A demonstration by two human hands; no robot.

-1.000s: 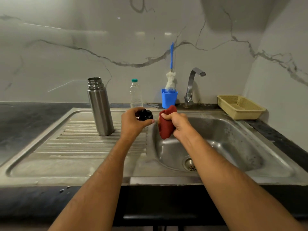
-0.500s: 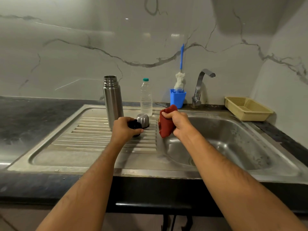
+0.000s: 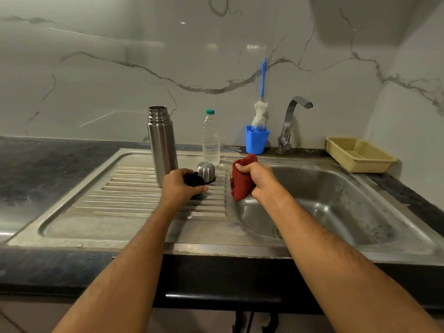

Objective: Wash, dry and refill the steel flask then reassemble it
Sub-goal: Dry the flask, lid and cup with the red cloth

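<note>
My left hand (image 3: 179, 187) sits just left of frame centre, palm down, fingers curled over a black stopper (image 3: 195, 182) — forearm running up from lower left. My right hand (image 3: 258, 180), at centre, grips a red cloth (image 3: 240, 181), wrist bent.

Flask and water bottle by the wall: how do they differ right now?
The flask is opaque steel; the bottle is clear plastic. The flask's threaded mouth is open; the bottle wears a green cap. The flask is taller and wider and stands on the ribbed drainboard, the bottle behind it near the sink's back edge. Both stand upright, untouched.
</note>
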